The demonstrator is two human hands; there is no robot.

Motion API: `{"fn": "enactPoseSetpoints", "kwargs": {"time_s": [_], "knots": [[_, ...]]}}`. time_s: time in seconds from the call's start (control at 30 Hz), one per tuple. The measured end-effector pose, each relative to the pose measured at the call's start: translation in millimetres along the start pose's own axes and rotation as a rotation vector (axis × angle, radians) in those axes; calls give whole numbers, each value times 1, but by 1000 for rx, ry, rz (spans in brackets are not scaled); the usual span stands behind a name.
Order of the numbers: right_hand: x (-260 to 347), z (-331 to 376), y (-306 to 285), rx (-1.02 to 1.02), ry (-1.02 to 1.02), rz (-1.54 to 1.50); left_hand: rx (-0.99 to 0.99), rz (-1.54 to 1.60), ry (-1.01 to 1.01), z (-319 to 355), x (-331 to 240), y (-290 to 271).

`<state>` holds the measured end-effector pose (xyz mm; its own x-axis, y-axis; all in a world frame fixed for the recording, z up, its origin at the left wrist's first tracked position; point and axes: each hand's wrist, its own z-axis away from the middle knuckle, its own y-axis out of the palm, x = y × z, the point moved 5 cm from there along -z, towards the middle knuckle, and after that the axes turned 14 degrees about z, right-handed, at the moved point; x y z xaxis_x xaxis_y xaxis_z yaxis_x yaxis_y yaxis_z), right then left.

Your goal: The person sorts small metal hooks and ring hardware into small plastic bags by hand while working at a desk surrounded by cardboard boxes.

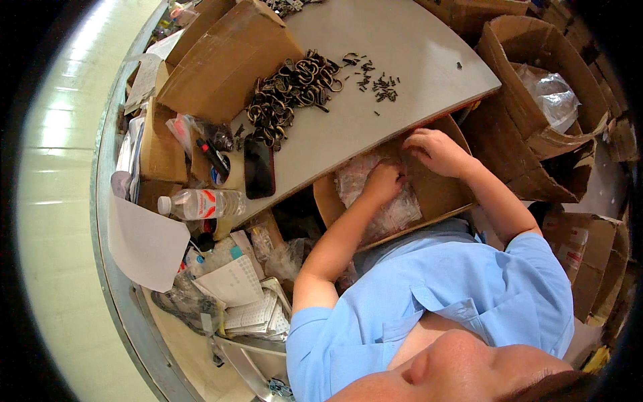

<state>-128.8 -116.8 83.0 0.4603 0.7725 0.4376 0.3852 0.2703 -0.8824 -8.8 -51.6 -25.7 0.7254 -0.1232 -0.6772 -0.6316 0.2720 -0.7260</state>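
An open cardboard box sits on my lap, against the table's edge, with a pile of clear plastic bags in it. My left hand is down in the box on the bags, its fingers curled in. What they grip, if anything, is hidden. At the box's far right side, my right hand hangs over the inside with bent fingers somewhat apart, and I see nothing in it. Farther off on the table lies a heap of dark bronze metal clasps. Small dark metal pins are scattered to its right.
Left of the box, a phone, a water bottle and a roll of tape crowd the grey table. A tall cardboard box stands behind them. Large cartons line the right. Papers lie lower left.
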Motion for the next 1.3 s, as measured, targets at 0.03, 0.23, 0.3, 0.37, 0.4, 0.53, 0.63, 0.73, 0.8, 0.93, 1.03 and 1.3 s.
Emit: {"fn": "enactPoseSetpoints", "kwargs": {"time_s": [0.03, 0.23, 0.3, 0.37, 0.4, 0.53, 0.63, 0.73, 0.8, 0.93, 1.03, 1.3], "knots": [[-4, 5, 8, 48, -5, -1, -66, 144, 19, 3, -15, -19], [-4, 1, 7, 373, 44, -330, 80, 779, -87, 10, -21, -48], [-5, 2, 9, 448, 92, -443, 84, 868, -69, 12, -21, -49], [-9, 5, 16, 335, 52, -404, 40, 973, 23, 13, -20, -49], [-9, 5, 16, 241, 29, -431, 42, 973, 25, 14, -20, -49], [-10, 6, 22, 434, 96, -678, 106, 1031, -27, 16, -13, -46], [-22, 7, 25, 360, 197, -756, 84, 962, -62, 17, -3, -47], [-27, 7, 20, 228, 299, -709, -143, 869, -79, 19, -3, -54], [-22, 4, 12, 158, 262, -472, -332, 807, -84, 27, -13, -63], [-21, 4, 6, -4, 206, -202, -579, 486, -119, 46, -59, -85], [-3, 0, 1, -25, 137, -173, -515, 648, -127, 41, -59, -64], [7, -2, 7, -4, 68, -189, -470, 1328, -82, 26, -28, -31]]}}
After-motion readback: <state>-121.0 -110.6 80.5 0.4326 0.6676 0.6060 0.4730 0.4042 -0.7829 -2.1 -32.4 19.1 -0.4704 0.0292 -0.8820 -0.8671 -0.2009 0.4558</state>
